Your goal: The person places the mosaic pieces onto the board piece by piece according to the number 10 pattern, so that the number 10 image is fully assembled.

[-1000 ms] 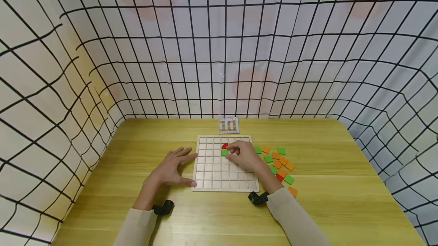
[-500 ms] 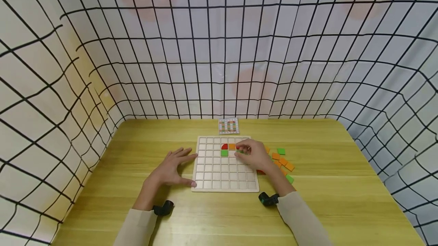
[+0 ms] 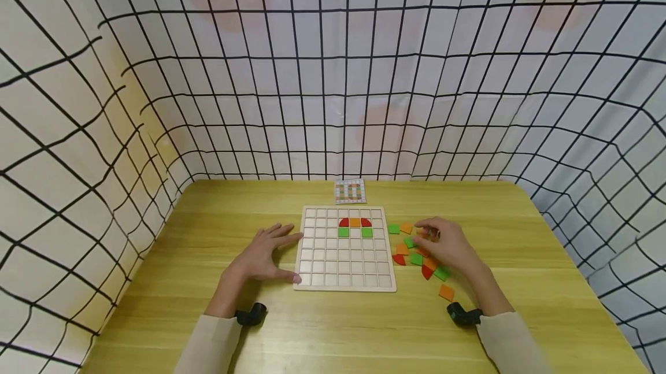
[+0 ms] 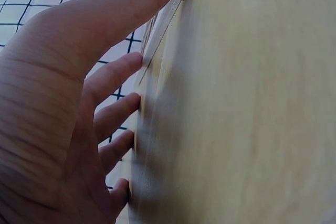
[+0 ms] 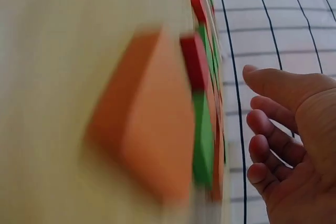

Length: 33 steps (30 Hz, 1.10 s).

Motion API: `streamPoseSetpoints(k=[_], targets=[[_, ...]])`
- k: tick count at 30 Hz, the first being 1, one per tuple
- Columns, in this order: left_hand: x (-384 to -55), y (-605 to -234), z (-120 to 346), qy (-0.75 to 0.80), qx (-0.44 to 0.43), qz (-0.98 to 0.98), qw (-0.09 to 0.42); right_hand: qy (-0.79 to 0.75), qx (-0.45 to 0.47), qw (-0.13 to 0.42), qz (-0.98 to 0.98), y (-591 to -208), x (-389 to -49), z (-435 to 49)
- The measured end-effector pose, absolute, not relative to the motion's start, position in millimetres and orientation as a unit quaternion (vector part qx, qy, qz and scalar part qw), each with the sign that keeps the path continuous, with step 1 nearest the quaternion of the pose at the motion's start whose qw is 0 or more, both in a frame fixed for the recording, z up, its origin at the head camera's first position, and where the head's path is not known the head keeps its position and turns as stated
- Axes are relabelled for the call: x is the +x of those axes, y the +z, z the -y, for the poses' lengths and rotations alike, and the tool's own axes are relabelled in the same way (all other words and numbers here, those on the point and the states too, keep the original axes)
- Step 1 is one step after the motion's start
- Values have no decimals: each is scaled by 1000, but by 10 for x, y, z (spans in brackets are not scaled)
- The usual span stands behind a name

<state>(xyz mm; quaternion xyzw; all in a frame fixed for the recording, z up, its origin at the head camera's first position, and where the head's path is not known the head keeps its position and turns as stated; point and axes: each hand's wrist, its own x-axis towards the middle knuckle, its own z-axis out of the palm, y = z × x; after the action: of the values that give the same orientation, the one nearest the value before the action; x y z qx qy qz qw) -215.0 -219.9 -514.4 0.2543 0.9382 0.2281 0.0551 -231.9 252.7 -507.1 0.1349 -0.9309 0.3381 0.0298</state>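
Note:
A pale wooden grid board [image 3: 322, 255] lies on the table. In its upper part, an orange square tile [image 3: 355, 222] sits between a red quarter-round tile [image 3: 344, 222] and another red quarter-round tile [image 3: 366, 222]. Below the red ones are a green tile [image 3: 343, 233] and a second green tile [image 3: 367, 233]. My left hand [image 3: 262, 255] has its fingers spread, thumb and index fingertips at the board's left edge. Over the loose tiles on the right hovers my right hand [image 3: 450, 244], fingers loosely bent, with nothing between thumb and fingertips in the right wrist view.
Loose tiles lie right of the board, among them a green square [image 3: 416, 259], a red quarter-round [image 3: 399, 259] and, nearest me, an orange square [image 3: 446, 292]. A small printed pattern card [image 3: 350, 192] lies behind the board. White walls with black netting [image 3: 333, 93] surround the table [image 3: 333, 328].
The orange tile, right red quarter-round and right green tile now show in place on the board. My right hand has moved right, off the board to the loose tiles. My left hand stays put.

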Motion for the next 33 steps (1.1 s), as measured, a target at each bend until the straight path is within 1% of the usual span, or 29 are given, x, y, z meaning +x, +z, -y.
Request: streamPoseSetpoints(k=[5, 11, 20, 33], targets=[[-2148, -5135, 2190, 229, 251, -939, 58, 322, 126, 40, 937, -5071, -2162, -2836], [-2139, -5116, 2178, 228, 251, -939, 59, 309, 109, 22, 944, -5101, -2051, -3047], [-2139, -5118, 2180, 226, 255, -938, 59, 294, 108, 10, 950, -5141, -1979, -3167], [-2146, -5150, 2195, 230, 255, -938, 56, 294, 99, 29, 950, -5203, -1973, -3198]])
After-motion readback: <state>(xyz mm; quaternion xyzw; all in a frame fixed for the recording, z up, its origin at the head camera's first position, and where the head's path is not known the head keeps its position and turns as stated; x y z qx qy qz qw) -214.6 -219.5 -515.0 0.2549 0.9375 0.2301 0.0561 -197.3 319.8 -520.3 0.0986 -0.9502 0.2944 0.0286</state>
